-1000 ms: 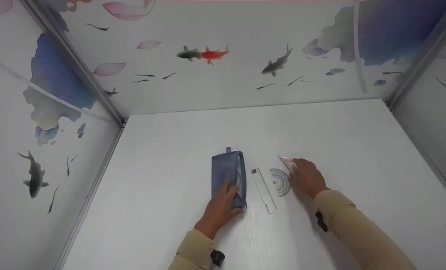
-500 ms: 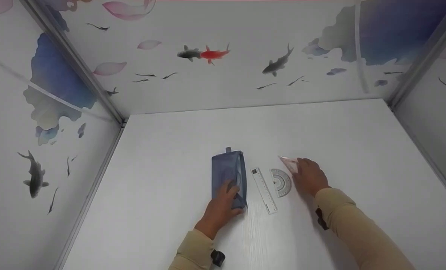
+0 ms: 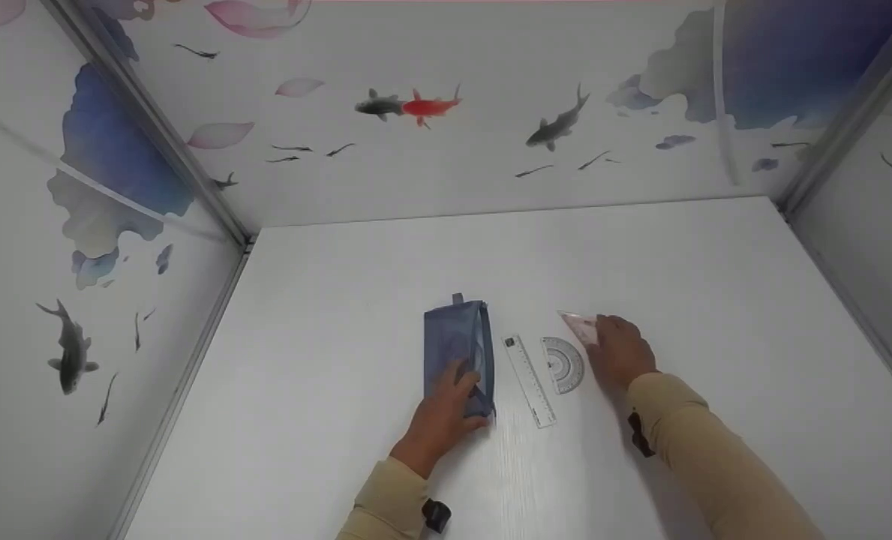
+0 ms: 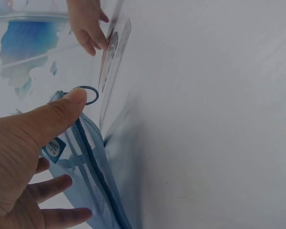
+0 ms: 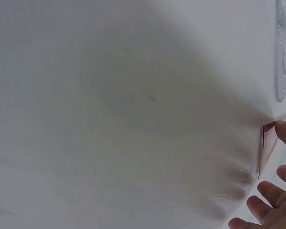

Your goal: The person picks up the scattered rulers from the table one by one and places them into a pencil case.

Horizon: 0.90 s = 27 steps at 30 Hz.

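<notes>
My left hand [image 3: 436, 424] rests on a blue mesh pencil case [image 3: 446, 334], which lies lengthwise with its zip along the right side. In the left wrist view the thumb lies by the ring pull [image 4: 93, 95], and the fingers spread loosely over the mesh. With the right hand [image 3: 620, 352] I touch the right end of a clear, pinkish set square [image 3: 579, 326]. The right wrist view shows the thumb at its edge and the other fingers spread apart. Between the hands lie a clear ruler [image 3: 530, 381], tilted, and a clear protractor [image 3: 563, 365].
The white table [image 3: 325, 322] is bounded by a back wall [image 3: 461, 180] and side panels printed with fish and petals. Grey metal posts stand at the back corners. Each wrist carries a black strap-on device, like the one on the left wrist [image 3: 436, 516].
The right hand has slid slightly right along the set square, uncovering more of it. The left hand and the pencil case stay as they were.
</notes>
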Tool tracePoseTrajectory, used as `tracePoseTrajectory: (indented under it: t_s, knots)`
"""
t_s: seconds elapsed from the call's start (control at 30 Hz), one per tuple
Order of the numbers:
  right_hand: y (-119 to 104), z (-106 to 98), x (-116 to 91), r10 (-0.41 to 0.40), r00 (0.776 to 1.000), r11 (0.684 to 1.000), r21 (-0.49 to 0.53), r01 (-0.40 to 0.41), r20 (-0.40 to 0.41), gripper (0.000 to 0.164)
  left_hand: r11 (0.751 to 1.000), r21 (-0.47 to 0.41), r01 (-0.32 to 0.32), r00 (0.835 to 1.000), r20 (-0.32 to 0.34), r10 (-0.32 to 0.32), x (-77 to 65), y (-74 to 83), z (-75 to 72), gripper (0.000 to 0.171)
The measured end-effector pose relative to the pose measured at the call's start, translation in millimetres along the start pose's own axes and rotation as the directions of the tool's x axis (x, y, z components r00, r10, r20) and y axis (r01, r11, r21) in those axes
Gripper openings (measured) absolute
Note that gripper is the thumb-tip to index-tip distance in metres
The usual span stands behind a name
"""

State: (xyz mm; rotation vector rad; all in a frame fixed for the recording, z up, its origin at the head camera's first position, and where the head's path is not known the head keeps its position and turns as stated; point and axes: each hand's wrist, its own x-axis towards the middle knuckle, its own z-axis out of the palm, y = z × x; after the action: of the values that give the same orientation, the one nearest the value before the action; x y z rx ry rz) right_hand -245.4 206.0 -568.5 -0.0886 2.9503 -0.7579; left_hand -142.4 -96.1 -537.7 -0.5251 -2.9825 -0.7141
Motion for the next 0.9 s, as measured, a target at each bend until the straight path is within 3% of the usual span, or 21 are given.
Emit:
tracePoseTrajectory:
  t_s: [0.9]
  knots:
    - [1.7,-3.1,4.3,-0.043,0.999,0.999,-0.008,0.043,-0.010,0.052,1.000,-0.012,0.013,1.000,0.019,-0.013,-0.6,2.1,-2.9,0.063]
